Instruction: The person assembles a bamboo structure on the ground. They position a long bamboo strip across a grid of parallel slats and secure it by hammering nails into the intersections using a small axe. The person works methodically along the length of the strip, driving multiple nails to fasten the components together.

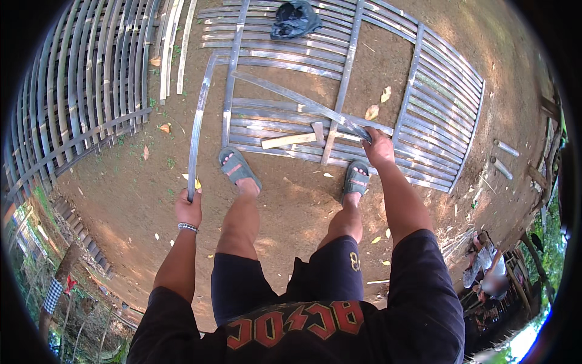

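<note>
Your left hand [188, 208], left of center, grips a slat [199, 112] reaching toward the top; your right hand [381, 148], right of center, clasps a second slat [291, 95] slanting up-left above the lattice [347, 60], where a wooden-handled tool [290, 141] lies.

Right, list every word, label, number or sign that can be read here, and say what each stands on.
Shirt: large red lettering edged in gold, upside down in this view; legible, but not copied out.
Shorts: a small yellowish number on one leg, also not copied out.
Strip in the left hand: no lettering visible.
Long strip in the right hand: none visible.
</note>
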Demonstrator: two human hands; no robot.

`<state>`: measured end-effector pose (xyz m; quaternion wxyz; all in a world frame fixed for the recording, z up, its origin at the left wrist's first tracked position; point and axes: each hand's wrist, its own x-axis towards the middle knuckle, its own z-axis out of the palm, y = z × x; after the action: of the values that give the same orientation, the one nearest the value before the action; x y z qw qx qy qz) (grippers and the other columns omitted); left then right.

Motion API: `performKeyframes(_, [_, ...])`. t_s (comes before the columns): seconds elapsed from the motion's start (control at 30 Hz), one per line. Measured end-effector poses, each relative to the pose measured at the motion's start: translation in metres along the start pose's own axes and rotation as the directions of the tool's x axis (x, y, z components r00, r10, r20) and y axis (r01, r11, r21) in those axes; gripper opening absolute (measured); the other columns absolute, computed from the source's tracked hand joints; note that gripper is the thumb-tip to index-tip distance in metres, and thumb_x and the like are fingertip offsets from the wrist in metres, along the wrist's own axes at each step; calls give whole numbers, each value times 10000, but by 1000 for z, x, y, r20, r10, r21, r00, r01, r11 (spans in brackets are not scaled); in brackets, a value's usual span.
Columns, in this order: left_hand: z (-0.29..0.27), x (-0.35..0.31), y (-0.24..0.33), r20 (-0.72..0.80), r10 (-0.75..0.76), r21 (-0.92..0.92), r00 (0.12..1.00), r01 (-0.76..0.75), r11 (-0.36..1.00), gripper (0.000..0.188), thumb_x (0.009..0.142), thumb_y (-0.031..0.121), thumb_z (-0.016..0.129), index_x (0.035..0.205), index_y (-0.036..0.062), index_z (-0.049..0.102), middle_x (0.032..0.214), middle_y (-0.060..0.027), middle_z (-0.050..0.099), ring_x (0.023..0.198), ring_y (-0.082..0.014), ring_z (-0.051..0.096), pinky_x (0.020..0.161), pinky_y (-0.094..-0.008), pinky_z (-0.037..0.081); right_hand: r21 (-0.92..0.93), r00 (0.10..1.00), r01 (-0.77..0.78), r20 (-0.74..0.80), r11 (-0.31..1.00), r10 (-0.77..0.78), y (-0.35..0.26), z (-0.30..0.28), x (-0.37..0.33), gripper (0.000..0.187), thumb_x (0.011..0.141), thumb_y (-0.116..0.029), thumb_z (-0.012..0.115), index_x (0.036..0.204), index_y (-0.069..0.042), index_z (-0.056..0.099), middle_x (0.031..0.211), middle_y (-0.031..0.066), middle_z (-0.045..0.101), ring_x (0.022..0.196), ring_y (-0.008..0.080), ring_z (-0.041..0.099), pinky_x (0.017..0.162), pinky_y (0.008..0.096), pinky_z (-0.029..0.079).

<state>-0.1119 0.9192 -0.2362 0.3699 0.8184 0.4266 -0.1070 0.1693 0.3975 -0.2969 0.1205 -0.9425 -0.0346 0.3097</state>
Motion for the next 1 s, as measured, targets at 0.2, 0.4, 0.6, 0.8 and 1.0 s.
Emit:
performKeyframes(0.2, [-33, 93, -41, 35, 3, 35, 999, -4, 999, 353, 977, 286, 741, 762, 84, 548, 649, 72, 397, 619, -58, 332, 551, -288, 306, 35, 997, -32, -68, 999, 34, -17, 71, 37, 407, 903, -234, 743, 1293, -161, 655, 1256, 140, 681, 1149, 372, 648, 999, 486, 502])
performKeyframes(0.4, [3, 154, -88, -84, -14, 47, 996, 18, 999, 375, 1003, 289, 718, 746, 73, 551, 658, 75, 390, 631, -59, 332, 552, -296, 300, 61, 992, 76, -101, 995, -70, 17, 116, 88, 377, 888, -165, 747, 1255, -126, 671, 1145, 178, 698, 1040, 418, 669, 921, 493, 539])
performKeyframes(0.6, [76, 202, -97, -173, 75, -5, 982, -77, 997, 366, 1005, 304, 716, 772, 58, 579, 659, 66, 397, 638, -65, 340, 567, -279, 315, 63, 963, 213, -182, 975, -199, 59, 147, 143, 325, 887, -112, 738, 1205, -100, 678, 1051, 180, 699, 979, 419, 671, 853, 495, 534])
performKeyframes(0.8, [125, 288, -74, -189, 131, -83, 973, -149, 985, 344, 998, 328, 722, 813, 53, 630, 665, 65, 440, 642, -57, 371, 572, -274, 334, 17, 912, 347, -240, 938, -333, 63, 159, 186, 355, 872, -98, 754, 1219, -93, 680, 1045, 176, 656, 961, 420, 653, 838, 484, 530])
performKeyframes(1.0, [159, 318, -49, -223, 307, -80, 925, -332, 940, 397, 976, 378, 737, 814, 28, 642, 636, 29, 448, 625, -85, 384, 561, -306, 358, 10, 856, 405, -356, 914, -375, 66, 173, 219, 339, 841, -30, 763, 1173, -81, 717, 1008, 161, 621, 934, 389, 656, 822, 456, 532])
